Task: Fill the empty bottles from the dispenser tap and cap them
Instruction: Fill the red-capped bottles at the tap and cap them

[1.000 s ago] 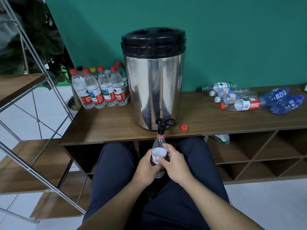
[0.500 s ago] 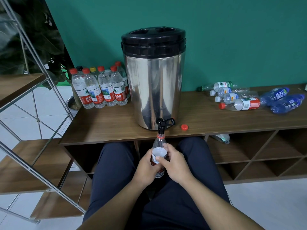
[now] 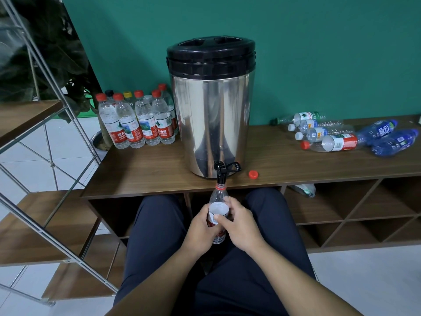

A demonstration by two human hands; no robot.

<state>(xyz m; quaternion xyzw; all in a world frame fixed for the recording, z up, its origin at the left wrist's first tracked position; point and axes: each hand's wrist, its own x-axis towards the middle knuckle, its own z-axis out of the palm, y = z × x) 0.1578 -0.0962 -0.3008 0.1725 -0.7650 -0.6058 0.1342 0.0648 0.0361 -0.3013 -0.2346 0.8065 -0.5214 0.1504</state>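
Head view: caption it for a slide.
Both hands, left and right, hold a bottle under the dispenser tap.

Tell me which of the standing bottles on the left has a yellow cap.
The back-row bottle with the yellow cap, behind the red-capped front bottles; the black-capped one stands just to its left.
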